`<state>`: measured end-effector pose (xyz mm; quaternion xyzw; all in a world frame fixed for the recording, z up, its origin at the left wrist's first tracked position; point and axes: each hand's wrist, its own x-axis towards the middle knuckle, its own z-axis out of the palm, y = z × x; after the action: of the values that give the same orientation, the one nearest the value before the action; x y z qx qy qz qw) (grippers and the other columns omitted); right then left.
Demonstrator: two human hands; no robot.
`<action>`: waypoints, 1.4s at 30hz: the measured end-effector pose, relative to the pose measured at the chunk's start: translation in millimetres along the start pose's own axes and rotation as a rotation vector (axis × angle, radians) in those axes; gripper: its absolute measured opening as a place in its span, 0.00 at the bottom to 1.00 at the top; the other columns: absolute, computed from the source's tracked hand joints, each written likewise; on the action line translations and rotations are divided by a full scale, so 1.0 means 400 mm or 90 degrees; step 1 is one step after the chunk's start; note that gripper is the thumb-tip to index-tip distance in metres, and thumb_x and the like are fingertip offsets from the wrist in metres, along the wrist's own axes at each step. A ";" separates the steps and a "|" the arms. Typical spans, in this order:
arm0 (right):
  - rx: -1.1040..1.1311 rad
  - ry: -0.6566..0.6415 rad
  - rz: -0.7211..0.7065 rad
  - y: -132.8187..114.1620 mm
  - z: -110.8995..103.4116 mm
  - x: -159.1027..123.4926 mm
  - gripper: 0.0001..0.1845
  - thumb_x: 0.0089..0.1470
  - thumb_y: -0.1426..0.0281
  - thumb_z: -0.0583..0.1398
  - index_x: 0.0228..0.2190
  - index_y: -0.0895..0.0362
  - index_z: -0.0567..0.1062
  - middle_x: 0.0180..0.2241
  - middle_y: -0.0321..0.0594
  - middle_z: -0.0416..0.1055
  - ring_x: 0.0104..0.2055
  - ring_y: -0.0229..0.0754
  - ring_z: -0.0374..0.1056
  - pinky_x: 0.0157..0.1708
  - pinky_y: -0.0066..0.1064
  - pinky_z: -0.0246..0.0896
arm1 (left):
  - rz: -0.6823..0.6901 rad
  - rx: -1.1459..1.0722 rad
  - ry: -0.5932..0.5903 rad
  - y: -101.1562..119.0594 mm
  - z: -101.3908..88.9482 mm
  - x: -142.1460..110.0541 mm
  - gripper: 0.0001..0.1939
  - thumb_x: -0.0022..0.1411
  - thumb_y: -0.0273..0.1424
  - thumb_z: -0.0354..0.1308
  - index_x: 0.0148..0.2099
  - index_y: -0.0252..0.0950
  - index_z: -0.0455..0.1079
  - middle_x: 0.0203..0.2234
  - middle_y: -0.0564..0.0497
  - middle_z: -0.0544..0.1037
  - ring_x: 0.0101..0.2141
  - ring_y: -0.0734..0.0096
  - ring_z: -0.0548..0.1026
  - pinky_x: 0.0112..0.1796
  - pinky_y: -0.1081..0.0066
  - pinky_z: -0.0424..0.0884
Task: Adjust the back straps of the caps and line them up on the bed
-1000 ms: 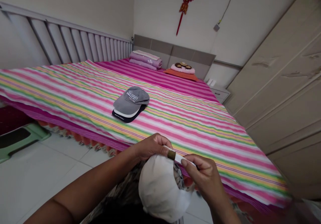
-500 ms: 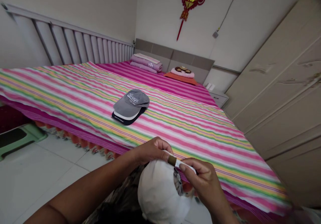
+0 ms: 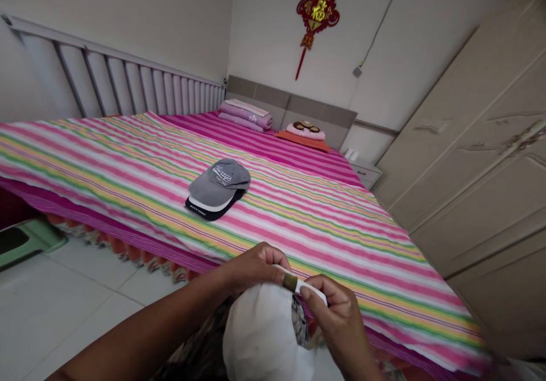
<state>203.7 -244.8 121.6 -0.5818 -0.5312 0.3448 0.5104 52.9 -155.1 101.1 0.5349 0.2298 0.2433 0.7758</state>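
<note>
A white cap hangs in front of me at the bottom of the view, its back facing up. My left hand is closed on the cap's rear edge beside the brass buckle. My right hand pinches the white adjuster strap just right of that buckle. A grey cap lies on the striped bed, stacked on top of a dark cap whose brim pokes out beneath.
Folded pink bedding and an orange-and-pink pillow sit at the grey headboard. A beige wardrobe runs along the right. A green stool stands on the tiled floor at left. A white rail borders the bed's far side.
The view has tilted and shifted a little; the hands and white cap sit lower in frame. Both hands keep their hold at the buckle and strap.
</note>
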 end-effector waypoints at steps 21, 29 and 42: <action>0.021 -0.151 0.026 0.005 -0.020 0.021 0.15 0.46 0.61 0.57 0.19 0.59 0.66 0.15 0.30 0.55 0.19 0.31 0.47 0.19 0.25 0.44 | -0.012 0.042 0.039 0.008 0.009 -0.007 0.12 0.42 0.33 0.63 0.27 0.30 0.69 0.16 0.56 0.68 0.16 0.83 0.61 0.19 0.79 0.55; 0.042 -0.103 0.046 0.011 -0.004 0.019 0.14 0.44 0.62 0.58 0.16 0.58 0.66 0.13 0.29 0.54 0.15 0.30 0.45 0.14 0.24 0.40 | 0.148 0.016 0.066 0.001 0.031 -0.008 0.13 0.41 0.32 0.65 0.28 0.31 0.66 0.18 0.56 0.67 0.20 0.82 0.62 0.23 0.80 0.57; 0.295 -0.115 0.153 0.040 0.021 0.016 0.14 0.47 0.62 0.57 0.19 0.58 0.62 0.13 0.26 0.55 0.14 0.27 0.40 0.14 0.23 0.33 | 0.215 0.086 0.095 -0.033 0.029 -0.008 0.15 0.43 0.31 0.64 0.33 0.32 0.65 0.24 0.54 0.69 0.26 0.78 0.65 0.29 0.77 0.59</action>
<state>201.2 -235.1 105.0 -0.4751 -0.4085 0.5661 0.5356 59.2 -169.5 92.9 0.5974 0.2092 0.3929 0.6670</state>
